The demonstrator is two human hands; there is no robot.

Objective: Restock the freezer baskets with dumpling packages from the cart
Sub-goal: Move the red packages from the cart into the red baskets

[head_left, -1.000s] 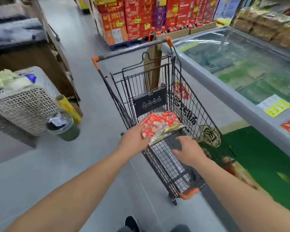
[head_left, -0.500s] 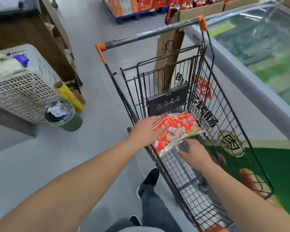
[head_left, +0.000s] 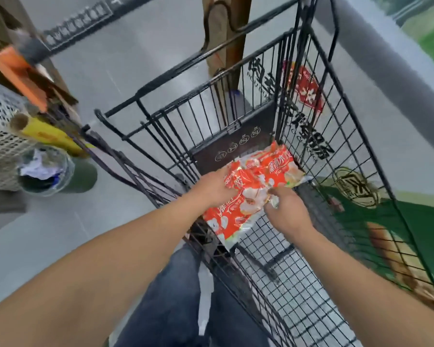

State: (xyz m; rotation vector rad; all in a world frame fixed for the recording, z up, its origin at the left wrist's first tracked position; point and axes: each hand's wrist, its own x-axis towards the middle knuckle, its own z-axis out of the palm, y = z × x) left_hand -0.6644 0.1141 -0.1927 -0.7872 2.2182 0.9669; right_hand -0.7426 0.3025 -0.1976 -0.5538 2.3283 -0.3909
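A black wire shopping cart (head_left: 308, 269) fills the middle of the head view. Orange-red dumpling packages (head_left: 251, 189) are stacked just above its bottom near the far end. My left hand (head_left: 213, 187) grips the stack's left edge. My right hand (head_left: 287, 211) pinches the right edge of a package from below. The chest freezer (head_left: 391, 56) runs along the right side of the cart; its grey rim and a strip of glass lid show at the top right. No freezer basket is visible.
A white perforated crate (head_left: 0, 136) stands at the left, with a yellow roll (head_left: 45, 136) and a small bin holding rubbish (head_left: 45, 171) beside it. The cart's orange-capped handle (head_left: 18, 71) is at the upper left. My leg in dark trousers (head_left: 171, 296) is next to the cart.
The camera has tilted down and moved closer to the cart. My right hand has come up from the cart floor and now pinches the packages' right edge; my left hand keeps its grip.
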